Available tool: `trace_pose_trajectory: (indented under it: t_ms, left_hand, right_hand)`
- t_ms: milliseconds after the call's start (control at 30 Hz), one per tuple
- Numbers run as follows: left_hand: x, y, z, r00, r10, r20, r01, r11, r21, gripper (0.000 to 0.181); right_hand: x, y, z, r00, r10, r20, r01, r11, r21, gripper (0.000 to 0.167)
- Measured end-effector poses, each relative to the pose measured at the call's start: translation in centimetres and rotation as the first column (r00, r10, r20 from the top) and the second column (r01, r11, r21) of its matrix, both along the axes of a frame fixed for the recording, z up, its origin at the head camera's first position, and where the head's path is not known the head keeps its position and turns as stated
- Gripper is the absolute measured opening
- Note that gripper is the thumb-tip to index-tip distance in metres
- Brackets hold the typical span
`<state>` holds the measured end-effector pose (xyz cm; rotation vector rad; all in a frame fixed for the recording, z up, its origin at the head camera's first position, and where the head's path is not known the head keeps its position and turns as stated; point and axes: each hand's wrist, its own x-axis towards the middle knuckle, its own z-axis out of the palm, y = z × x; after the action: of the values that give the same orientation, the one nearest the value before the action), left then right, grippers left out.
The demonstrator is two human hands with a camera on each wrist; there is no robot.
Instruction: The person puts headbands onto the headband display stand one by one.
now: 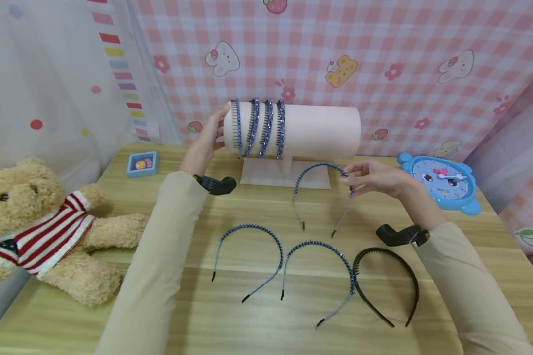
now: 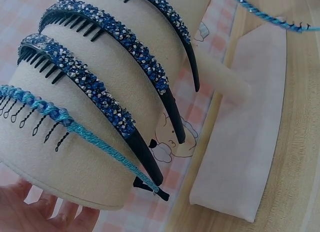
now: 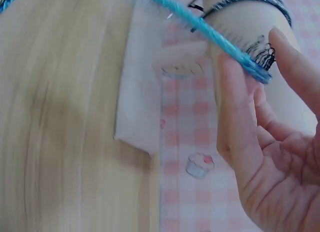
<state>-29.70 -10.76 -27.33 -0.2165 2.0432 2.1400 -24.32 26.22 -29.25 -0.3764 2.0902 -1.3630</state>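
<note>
A pale cylindrical headband stand (image 1: 321, 129) stands at the back of the table. Around its left part sit a thin blue braided headband (image 2: 107, 144) with comb teeth and several glittery blue headbands (image 2: 107, 99). My left hand (image 1: 207, 135) touches the stand's left end, its fingers (image 2: 62, 214) spread against that end. In front of the stand, my right hand (image 1: 370, 177) pinches another blue braided headband (image 3: 207, 31) between thumb and fingers. This one is raised with its ends downward, at the right side of the stand's base (image 1: 262, 175).
Two blue braided headbands (image 1: 250, 227) (image 1: 315, 242) and a black toothed headband (image 1: 410, 271) lie at the table's front. A blue clock (image 1: 444, 185) lies at right. A teddy bear (image 1: 57, 227) and a small blue frame (image 1: 142, 164) are at left. A checked cloth hangs behind.
</note>
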Motion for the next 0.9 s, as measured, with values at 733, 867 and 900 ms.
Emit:
trace_pose_trajectory:
  t_ms: [733,867,900]
  left_hand:
    - [0.3,-0.1,0.3,1.000,-0.016,-0.002,0.016,1.000,0.013,0.054]
    - [0.0,-0.2,0.1,1.000,-0.014,0.005,0.014,1.000,0.017,0.055]
    - [0.0,-0.2,0.1,1.000,-0.015,0.006,0.015,1.000,0.018,0.055]
  right_hand:
    - [0.5,3.7,2.4,0.820,-0.388,0.422,0.554,0.722,-0.415,0.016]
    - [0.5,3.2,2.8,0.805,-0.486,0.339,0.593,0.676,-0.438,0.007]
    - [0.4,3.0,3.0,0.800,-0.507,0.320,0.599,0.669,-0.440,0.004]
